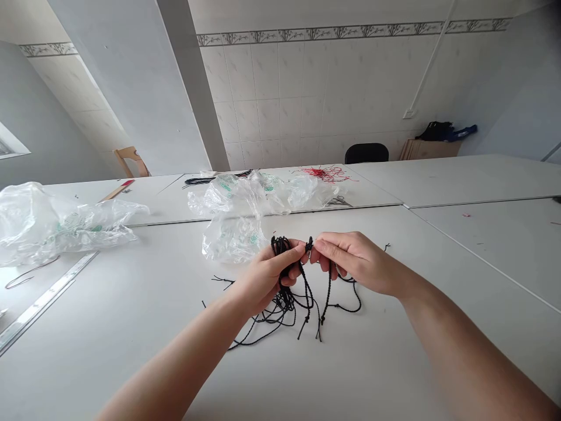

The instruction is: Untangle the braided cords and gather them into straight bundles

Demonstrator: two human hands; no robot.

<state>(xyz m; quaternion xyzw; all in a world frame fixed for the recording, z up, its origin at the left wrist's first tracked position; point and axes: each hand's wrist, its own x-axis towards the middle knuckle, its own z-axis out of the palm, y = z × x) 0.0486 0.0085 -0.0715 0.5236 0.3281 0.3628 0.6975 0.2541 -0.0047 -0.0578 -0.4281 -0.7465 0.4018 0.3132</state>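
My left hand (274, 272) is closed around a bundle of thin black braided cords (286, 298), gathered in loops above the fingers. Its thumb and forefinger pinch a small black knot (309, 244) at the middle of the view. Close against that knot, my right hand (346, 254) is closed too, its thumb and fingertips pinching a black cord that hangs below the fingers. Loose cord ends with small knots trail down and spread over the white table (372, 362). The exact grip of the right fingertips is partly hidden.
Crumpled clear plastic bags (239, 234) lie beyond my hands, another plastic bag (65, 225) at left. A metal ruler (48, 301) lies on the left. Farther back are scissors (339, 201), red cords (324, 173) and black cords (199, 180). A black chair (367, 153) stands behind the table.
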